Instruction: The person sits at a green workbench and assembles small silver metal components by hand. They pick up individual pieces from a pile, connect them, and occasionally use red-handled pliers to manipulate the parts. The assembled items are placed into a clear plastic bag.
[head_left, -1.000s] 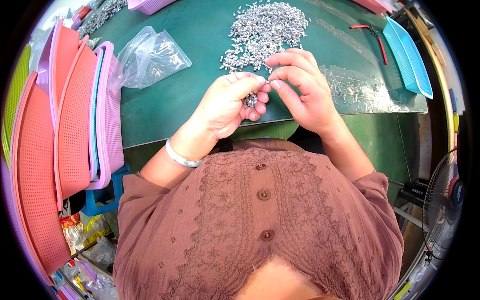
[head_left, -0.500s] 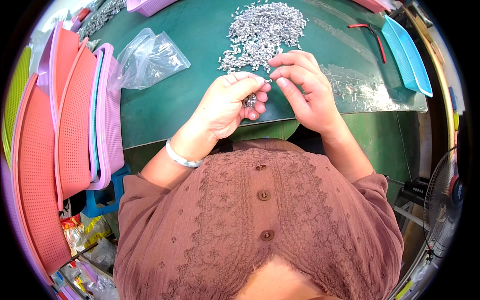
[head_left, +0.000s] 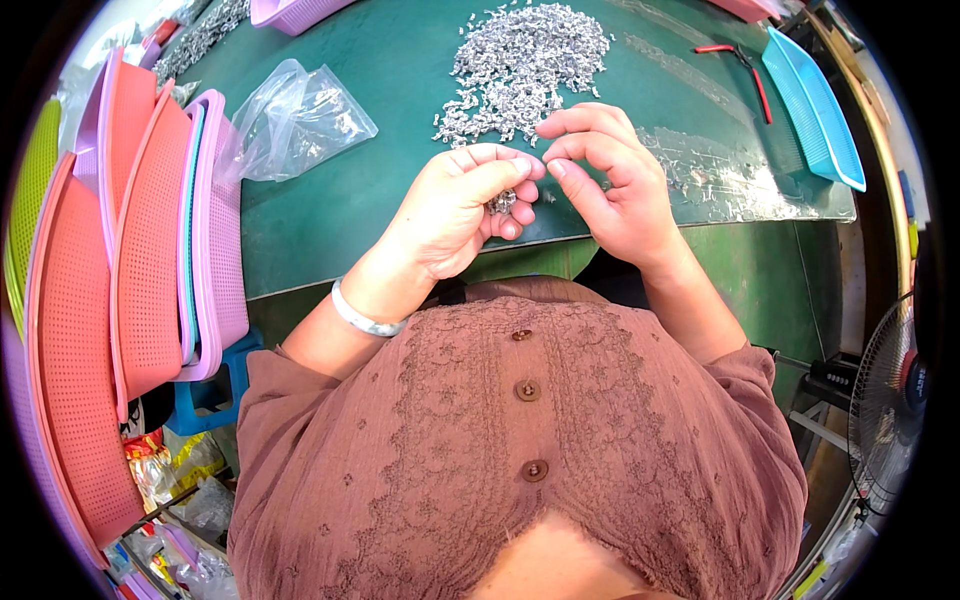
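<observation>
My left hand (head_left: 465, 200) is closed over the table's near edge, its thumb pressed to the index finger. A little bunch of small silvery metal parts (head_left: 501, 202) shows in its curled fingers. Close against those fingertips, my right hand (head_left: 615, 180) brings its thumb and index finger together. Whatever lies between these two fingertips is too small to make out. Just beyond both hands, a large heap of small silvery metal parts (head_left: 530, 65) spreads over the green table (head_left: 410, 205).
A clear plastic bag (head_left: 310, 120) lies left of the heap. Stacked pink and purple perforated baskets (head_left: 150, 250) stand along the left side. Red-handled pliers (head_left: 748, 70) and a blue basket (head_left: 815, 110) are on the right, above a fan (head_left: 880, 400).
My right thumb and index finger have drawn together at the left fingertips. The small metal piece visible between the hands earlier no longer shows there.
</observation>
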